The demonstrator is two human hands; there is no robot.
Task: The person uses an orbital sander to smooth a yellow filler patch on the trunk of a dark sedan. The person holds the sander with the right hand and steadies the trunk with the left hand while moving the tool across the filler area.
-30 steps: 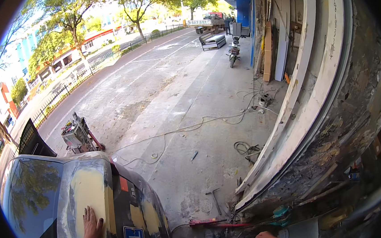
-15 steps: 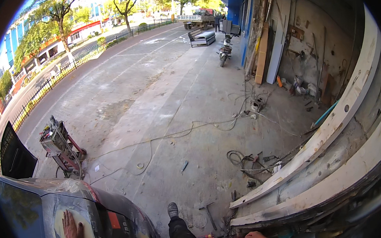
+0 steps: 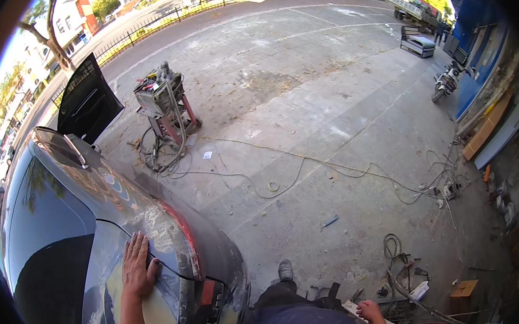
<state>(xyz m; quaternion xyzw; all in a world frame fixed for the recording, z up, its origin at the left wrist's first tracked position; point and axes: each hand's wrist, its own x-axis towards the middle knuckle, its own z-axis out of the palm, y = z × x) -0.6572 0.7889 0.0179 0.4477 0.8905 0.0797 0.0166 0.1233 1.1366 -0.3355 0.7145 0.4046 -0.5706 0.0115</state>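
Note:
A car's dark grey rear corner [image 3: 175, 254] fills the lower left, its surface sanded and dusty. My left hand [image 3: 138, 267] lies flat on the painted panel beside a dark seam, fingers stretched out together and thumb apart. Below the palm spreads a smooth cream filler patch [image 3: 160, 319]. To the right of it sits a small red lens piece [image 3: 207, 293]. My right hand [image 3: 369, 312] hangs at my right side, away from the car, its fingers loosely bent with nothing visible in them.
Beyond the car stand an open black car door [image 3: 87, 102] and a wheeled machine cart [image 3: 163, 102] with hoses. A long cable [image 3: 333, 163] crosses the concrete. Tangled cords [image 3: 394, 252] lie to the right. A motorcycle [image 3: 445, 83] and bench [image 3: 416, 43] are farther off.
My view has turned left, showing more of the car. My left hand has slid forward from the cream filler to the panel by the seam. My right hand stays low at my side.

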